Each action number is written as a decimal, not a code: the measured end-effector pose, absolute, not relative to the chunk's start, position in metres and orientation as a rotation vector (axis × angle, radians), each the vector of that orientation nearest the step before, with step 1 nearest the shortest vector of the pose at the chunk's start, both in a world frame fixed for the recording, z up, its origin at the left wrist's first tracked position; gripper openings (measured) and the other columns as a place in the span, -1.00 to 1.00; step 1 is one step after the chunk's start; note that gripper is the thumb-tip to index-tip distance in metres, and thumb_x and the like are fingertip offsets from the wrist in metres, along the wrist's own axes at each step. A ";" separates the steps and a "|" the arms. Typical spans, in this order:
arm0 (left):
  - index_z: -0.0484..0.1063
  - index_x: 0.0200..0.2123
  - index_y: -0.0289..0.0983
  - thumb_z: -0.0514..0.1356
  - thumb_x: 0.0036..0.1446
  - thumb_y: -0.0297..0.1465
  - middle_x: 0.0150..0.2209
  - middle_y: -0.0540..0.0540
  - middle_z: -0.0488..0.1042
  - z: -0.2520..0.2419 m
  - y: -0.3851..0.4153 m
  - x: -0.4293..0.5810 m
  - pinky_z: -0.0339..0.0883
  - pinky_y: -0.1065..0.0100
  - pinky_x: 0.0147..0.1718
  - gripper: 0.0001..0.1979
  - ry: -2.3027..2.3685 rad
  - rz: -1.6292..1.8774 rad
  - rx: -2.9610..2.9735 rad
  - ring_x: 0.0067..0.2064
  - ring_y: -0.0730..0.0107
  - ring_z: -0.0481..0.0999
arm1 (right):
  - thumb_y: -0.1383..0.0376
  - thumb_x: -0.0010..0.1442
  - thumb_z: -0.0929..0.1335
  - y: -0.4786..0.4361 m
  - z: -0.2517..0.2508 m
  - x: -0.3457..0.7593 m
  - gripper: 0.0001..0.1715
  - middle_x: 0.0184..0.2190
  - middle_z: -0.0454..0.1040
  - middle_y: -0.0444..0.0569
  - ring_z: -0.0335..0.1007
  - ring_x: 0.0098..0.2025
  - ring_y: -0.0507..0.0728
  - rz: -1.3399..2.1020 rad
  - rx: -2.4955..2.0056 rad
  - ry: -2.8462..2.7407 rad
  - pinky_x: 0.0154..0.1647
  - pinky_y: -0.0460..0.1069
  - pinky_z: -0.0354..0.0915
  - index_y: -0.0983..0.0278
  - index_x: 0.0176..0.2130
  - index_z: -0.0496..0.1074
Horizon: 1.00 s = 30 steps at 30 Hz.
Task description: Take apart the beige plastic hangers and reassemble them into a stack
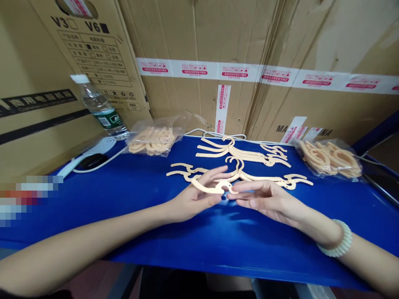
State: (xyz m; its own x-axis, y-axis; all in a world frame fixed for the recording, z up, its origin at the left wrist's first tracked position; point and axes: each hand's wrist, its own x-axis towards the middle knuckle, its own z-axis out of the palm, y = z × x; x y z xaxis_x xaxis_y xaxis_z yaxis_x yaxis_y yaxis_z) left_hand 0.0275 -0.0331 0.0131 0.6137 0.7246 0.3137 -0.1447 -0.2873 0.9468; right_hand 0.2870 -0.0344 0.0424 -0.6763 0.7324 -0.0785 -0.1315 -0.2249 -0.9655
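My left hand [193, 199] holds a cream-coloured folding hanger piece [206, 189] between thumb and fingers, above the blue table. The piece is curved, with a hook-shaped end pointing right. My right hand [274, 201] has its fingertips at that hooked end, index finger and thumb close around it. Just behind my hands lie cream-coloured folding hangers [262, 178], spread wide, with their hooks near the middle. Farther back is another group of hangers [246, 155], their arms fanned out on the left. My fingers partly cover the nearer hangers.
Clear bags of hanger parts lie at the back left [152, 139] and right [332, 158]. A water bottle [106, 112], a white keyboard [93, 151] and a black mouse [92, 161] are at left. Cardboard boxes [193, 95] wall the back of the blue table [199, 245].
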 end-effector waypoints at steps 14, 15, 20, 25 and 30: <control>0.55 -0.26 -0.38 0.31 0.20 -0.05 -0.30 -0.16 0.56 0.013 -0.029 0.023 0.50 0.40 -0.40 -0.56 0.858 1.060 1.263 -0.39 0.39 0.56 | 0.26 0.37 0.27 0.021 0.046 0.357 -0.61 0.06 0.52 0.22 0.43 0.13 0.40 -0.023 -1.122 -2.459 0.20 0.36 0.34 0.28 0.12 0.48; 0.55 -0.27 -0.38 0.32 0.19 -0.06 -0.32 -0.14 0.56 0.015 -0.029 0.022 0.49 0.40 -0.40 -0.58 0.870 1.065 1.272 -0.40 0.39 0.55 | 0.27 0.38 0.25 0.029 0.043 0.364 -0.60 0.05 0.53 0.24 0.45 0.12 0.40 -0.094 -1.154 -2.476 0.17 0.35 0.36 0.30 0.12 0.48; 0.50 -0.35 -0.34 0.42 0.08 -0.25 -0.41 -0.05 0.52 0.022 -0.032 0.021 0.45 0.39 -0.38 -0.73 0.931 1.086 1.346 -0.45 0.45 0.50 | 0.35 0.39 0.16 0.047 0.033 0.377 -0.54 0.06 0.52 0.27 0.45 0.12 0.39 -0.138 -1.155 -2.542 0.17 0.34 0.36 0.36 0.11 0.49; 0.49 -0.39 -0.33 0.43 0.03 -0.34 -0.42 -0.04 0.51 0.024 -0.032 0.021 0.41 0.38 -0.38 -0.78 0.944 1.101 1.337 -0.45 0.45 0.48 | 0.32 0.37 0.20 0.051 0.028 0.371 -0.57 0.02 0.53 0.25 0.45 0.06 0.39 -0.112 -1.205 -2.528 0.11 0.34 0.38 0.32 0.09 0.51; 0.55 -0.38 -0.32 0.44 0.03 -0.31 -0.39 -0.07 0.54 0.020 -0.031 0.020 0.39 0.39 -0.38 -0.79 0.950 1.113 1.342 -0.43 0.43 0.48 | 0.24 0.32 0.29 0.055 0.025 0.370 -0.70 -0.17 0.55 0.20 0.48 -0.10 0.36 -0.076 -1.232 -2.446 -0.03 0.28 0.43 0.28 -0.10 0.58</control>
State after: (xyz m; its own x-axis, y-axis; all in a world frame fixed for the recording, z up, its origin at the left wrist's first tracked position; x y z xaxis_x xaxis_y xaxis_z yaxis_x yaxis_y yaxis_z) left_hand 0.0202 -0.0311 0.0204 0.2376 0.9668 0.0938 -0.0594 -0.0819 0.9949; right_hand 0.3703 0.0552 0.0250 -0.5322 0.7601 0.3729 0.7818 0.6102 -0.1279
